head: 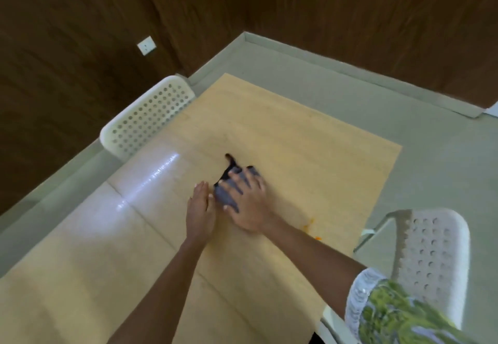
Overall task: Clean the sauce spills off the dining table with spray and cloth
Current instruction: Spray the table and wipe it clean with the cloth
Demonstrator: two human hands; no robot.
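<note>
Sauce spots point(310, 226), small and orange, lay on the table point(310, 155) near its right edge, just right of the right forearm. The right hand point(246, 203) pressed flat, fingers spread, on a dark grey cloth point(229, 195) bunched near the table's middle. The left hand point(200, 210) rested open on the wood just beside the cloth, fingers together, gripping nothing. White perforated chairs stood at the left point(147, 117) and right point(431, 257) sides. Glare streaked the left part of the tabletop.
</note>
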